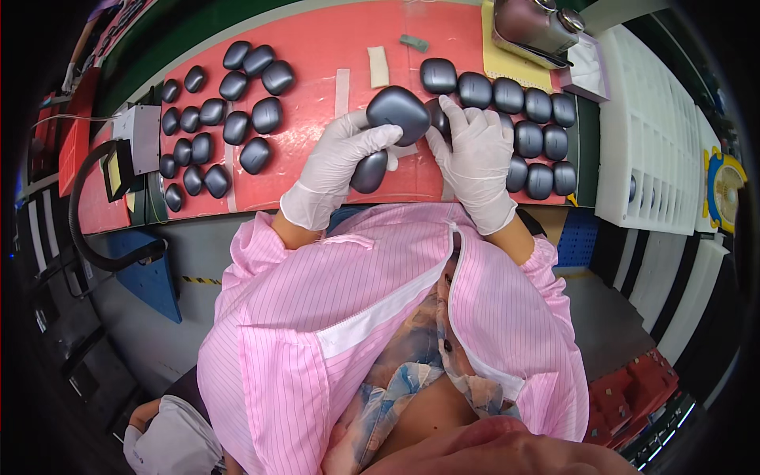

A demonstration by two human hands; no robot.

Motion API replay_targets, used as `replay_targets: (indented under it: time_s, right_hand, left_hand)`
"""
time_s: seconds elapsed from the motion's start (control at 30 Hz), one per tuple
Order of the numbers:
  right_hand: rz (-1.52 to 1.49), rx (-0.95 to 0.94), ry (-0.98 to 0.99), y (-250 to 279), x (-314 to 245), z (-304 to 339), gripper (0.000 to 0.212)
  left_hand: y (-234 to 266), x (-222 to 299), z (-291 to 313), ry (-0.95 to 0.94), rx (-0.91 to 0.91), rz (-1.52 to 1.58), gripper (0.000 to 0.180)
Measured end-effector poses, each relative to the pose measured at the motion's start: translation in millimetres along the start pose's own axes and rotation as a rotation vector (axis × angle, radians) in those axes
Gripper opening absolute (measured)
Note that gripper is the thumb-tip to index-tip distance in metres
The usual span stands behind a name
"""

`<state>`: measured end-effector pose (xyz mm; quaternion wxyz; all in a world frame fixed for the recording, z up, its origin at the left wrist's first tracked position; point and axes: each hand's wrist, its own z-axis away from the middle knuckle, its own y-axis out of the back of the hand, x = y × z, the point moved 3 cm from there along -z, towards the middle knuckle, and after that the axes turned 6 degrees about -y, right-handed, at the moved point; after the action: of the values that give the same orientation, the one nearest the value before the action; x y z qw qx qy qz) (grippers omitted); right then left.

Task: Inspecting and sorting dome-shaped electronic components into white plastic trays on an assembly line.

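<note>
On the red mat (317, 55), near edge: one dark grey rounded case (398, 111) held above it in my gloved left hand (342, 154).
Left: thumb on the case's near edge; second case (368, 174) just below, whether gripped too I cannot tell. Right hand (479, 150): thumb and index narrowed at a partly hidden case (438, 120), firmness of hold unclear. Handling, in my judgement: light grip by the edges, smooth faces kept from knocking, right-hand rows of cases (537, 104) left undisturbed.

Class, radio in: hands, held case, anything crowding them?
Left hand: gripping dark case. Right hand: at another case, grip unclear. Case rows crowd right hand.
</note>
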<state>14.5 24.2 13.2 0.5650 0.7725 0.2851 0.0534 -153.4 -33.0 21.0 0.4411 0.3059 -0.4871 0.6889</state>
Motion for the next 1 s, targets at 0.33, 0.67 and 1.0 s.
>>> replay_targets:
  time_s: [0.33,0.67,1.0]
  right_hand:
    - [0.078,-0.075,-0.045,4.2,-0.5,7.6,0.04]
    - [-1.511,-0.483,-0.638,28.5,-4.6,5.6,0.035]
    - [-1.797,-0.354,-0.663,21.5,14.7,10.9,0.036]
  left_hand:
    - [-9.2,8.2,1.7,-0.083,-0.045,-0.082,0.034]
    - [-7.8,6.0,3.7,0.089,-0.103,0.089,0.045]
    - [15.7,-3.5,10.6,0.02,-0.106,0.508,0.053]
